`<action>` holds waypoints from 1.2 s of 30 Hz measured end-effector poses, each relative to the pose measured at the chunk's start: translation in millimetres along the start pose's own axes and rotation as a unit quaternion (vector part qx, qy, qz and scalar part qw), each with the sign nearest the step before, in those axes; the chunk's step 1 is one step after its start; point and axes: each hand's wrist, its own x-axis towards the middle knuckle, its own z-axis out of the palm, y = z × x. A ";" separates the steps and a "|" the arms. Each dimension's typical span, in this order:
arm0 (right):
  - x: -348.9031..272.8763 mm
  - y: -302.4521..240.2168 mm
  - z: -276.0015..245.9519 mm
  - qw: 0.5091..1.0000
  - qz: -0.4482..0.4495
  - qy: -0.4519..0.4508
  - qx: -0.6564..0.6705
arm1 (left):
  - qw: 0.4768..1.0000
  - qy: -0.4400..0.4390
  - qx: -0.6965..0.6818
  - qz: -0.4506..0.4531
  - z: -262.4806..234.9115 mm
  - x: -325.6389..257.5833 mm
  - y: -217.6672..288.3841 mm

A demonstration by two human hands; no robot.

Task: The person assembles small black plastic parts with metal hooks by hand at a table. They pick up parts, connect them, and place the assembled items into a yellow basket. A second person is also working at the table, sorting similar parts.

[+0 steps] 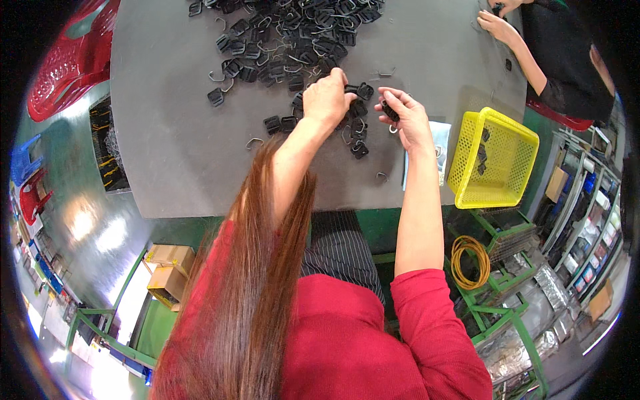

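dozens of black clips (pixel 293 33); left hand (pixel 327 100) grasping one, right hand (pixel 407 117) pinching another.

buckle pile (pixel 293 27) cut off, co-worker's hand (pixel 497 27) partly hidden

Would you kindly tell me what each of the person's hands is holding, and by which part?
The right hand pinches a small black plastic buckle in its fingertips; which part cannot be told. The left hand reaches into the pile; any hold is hidden.

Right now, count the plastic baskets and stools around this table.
3 fairly clear: a yellow basket on the table's right edge, a red basket at the upper left, and a small red stool at the left. More may be hidden off-frame.
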 end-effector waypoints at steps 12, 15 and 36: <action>30.3 4.6 30.6 0.751 -0.217 0.115 -0.613 | 0.725 -0.185 -0.660 -0.069 -47.7 -6.9 -33.4; 33.5 -3.5 25.0 0.839 -0.197 0.109 -0.496 | 0.938 -0.011 -0.346 -0.005 -4.9 2.4 -31.4; 7.4 18.8 -15.5 0.974 -0.010 -0.117 0.196 | 0.990 0.136 -0.028 -0.038 -15.2 -6.5 -41.9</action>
